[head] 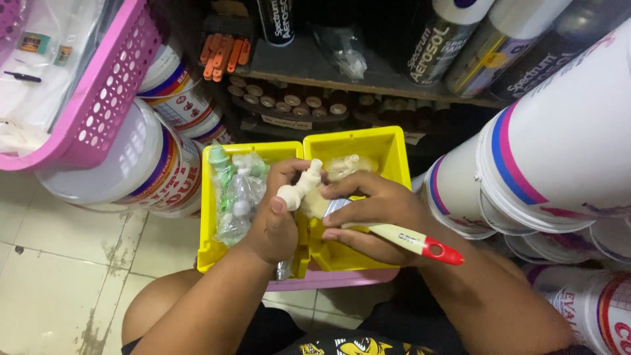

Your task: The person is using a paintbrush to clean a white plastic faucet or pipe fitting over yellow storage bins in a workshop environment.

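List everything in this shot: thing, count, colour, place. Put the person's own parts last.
bins: two, yellow, side by side at centre
fitting: one, cream, held over the bins
brush: one, cream handle with red tip, in the right hand
bagged fittings: several, green and clear, in the left bin
basket: one, pink, upper left
buckets: several, white with coloured bands, left and right
spray cans: a few, dark and white, on the shelf at top
floor: pale tiles, lower left
left hand: grips the fitting
right hand: holds the brush
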